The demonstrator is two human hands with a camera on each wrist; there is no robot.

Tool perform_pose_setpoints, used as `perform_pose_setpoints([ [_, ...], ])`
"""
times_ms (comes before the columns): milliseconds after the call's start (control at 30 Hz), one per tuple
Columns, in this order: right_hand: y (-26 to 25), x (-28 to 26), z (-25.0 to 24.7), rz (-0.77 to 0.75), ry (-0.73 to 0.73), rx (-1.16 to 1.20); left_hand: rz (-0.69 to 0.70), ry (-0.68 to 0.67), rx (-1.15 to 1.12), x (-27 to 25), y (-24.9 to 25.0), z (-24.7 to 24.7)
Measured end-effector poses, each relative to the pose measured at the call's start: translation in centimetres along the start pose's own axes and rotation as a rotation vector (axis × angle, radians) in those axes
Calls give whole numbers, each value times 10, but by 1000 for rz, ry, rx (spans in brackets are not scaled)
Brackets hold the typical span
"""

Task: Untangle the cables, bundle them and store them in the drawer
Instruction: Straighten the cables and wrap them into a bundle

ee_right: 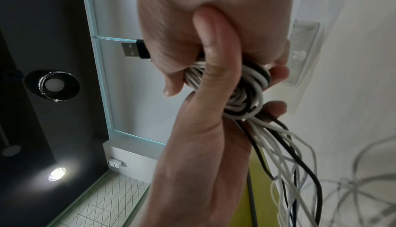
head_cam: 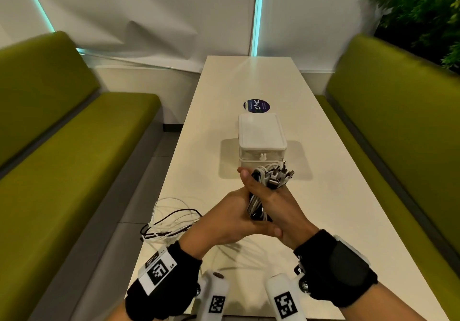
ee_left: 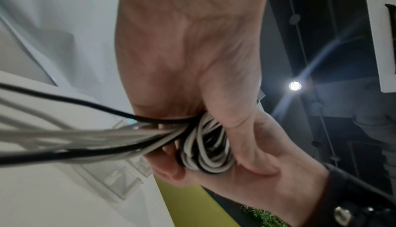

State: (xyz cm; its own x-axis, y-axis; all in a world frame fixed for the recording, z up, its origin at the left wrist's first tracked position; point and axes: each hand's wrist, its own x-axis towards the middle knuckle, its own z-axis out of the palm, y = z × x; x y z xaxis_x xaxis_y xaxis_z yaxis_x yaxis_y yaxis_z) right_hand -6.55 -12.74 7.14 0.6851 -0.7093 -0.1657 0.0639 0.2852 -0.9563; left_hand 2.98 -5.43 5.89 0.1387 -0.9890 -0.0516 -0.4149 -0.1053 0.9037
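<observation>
Both hands hold one coiled bundle of white and black cables [head_cam: 258, 206] above the white table [head_cam: 323, 196], just in front of the small white drawer box [head_cam: 261, 141], whose drawers are closed. My left hand [head_cam: 224, 218] wraps the coil from the left, its thumb lying across the right wrist. My right hand [head_cam: 278, 203] grips the coil from the right. Several plugs [head_cam: 276, 176] stick out at the top. Loose cable tails [head_cam: 171, 218] trail left over the table edge. In the left wrist view the coil [ee_left: 210, 147] sits between both palms. A black USB plug [ee_right: 135, 49] pokes out past the fingers.
Green benches [head_cam: 62, 171] [head_cam: 398, 134] flank the table on both sides. A round dark sticker [head_cam: 256, 106] lies behind the drawer box. A plant [head_cam: 423, 9] stands at the far right. White marker handles [head_cam: 214, 295] sit at the near table edge.
</observation>
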Motion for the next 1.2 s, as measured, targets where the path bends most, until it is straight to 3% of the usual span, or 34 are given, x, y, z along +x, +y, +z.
perform_pose_setpoints([
  [233, -2, 2, -7, -49, -38, -118, -3, 105, 94, 1, -6, 5],
  [567, -10, 3, 0, -64, -105, -135, -95, 308, -202, 5, 13, 13],
  [700, -16, 3, -7, -74, -338, -153, -72, 256, -176, 0, 23, 9],
  [767, -18, 3, -10, -44, -386, -135, -69, 223, -157, 0, 21, 7],
  [1067, -27, -3, 5, -80, -211, -83, -58, 157, -224, 6, 26, -4],
  [1200, -28, -3, 7, -132, -148, -106, 26, 49, -55, 5, 17, -11],
])
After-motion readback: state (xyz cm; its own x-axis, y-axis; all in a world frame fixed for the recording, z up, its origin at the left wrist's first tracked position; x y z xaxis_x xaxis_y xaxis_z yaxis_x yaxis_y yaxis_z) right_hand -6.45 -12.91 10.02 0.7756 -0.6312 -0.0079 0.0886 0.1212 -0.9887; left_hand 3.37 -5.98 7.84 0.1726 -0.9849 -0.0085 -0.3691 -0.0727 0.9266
